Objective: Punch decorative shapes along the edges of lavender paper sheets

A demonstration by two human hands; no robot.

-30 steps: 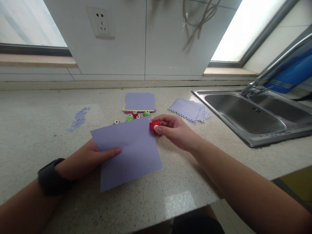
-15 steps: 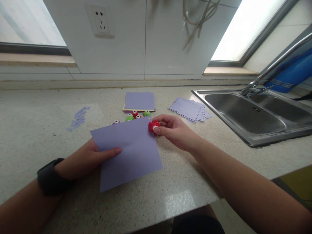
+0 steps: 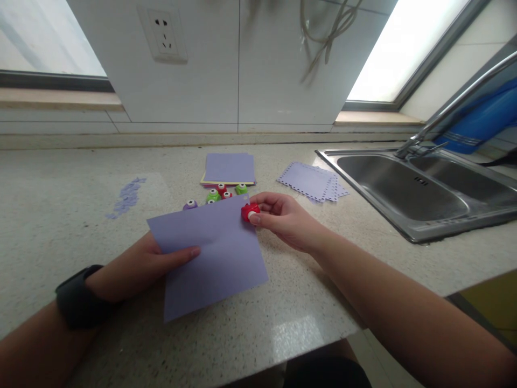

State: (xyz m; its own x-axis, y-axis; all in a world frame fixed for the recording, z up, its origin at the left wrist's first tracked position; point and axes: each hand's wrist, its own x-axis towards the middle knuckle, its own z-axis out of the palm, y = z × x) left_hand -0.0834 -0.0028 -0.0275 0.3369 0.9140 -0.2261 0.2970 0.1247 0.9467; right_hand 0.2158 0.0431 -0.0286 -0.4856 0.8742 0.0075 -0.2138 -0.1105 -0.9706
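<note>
Speckled bench [image 3: 315, 285], tiled wall [image 3: 186, 97], sink [image 3: 407, 229]; left fingers [image 3: 180, 257] pinch the sheet [image 3: 216, 269], right fingers [image 3: 269, 220] the punch [image 3: 247, 210] at its corner.

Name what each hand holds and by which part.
Left hand: purple sheet, by its left side. Right hand: red punch, fingers at its white button.

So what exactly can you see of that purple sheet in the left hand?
The purple sheet looks like thin, plain paper with straight edges; a small pale spot shows near its far right corner. It slants over the counter, gripped by the left hand, thumb on top, other fingers hidden beneath. The red punch, held in the right hand, overlaps its right edge near that corner.
</note>
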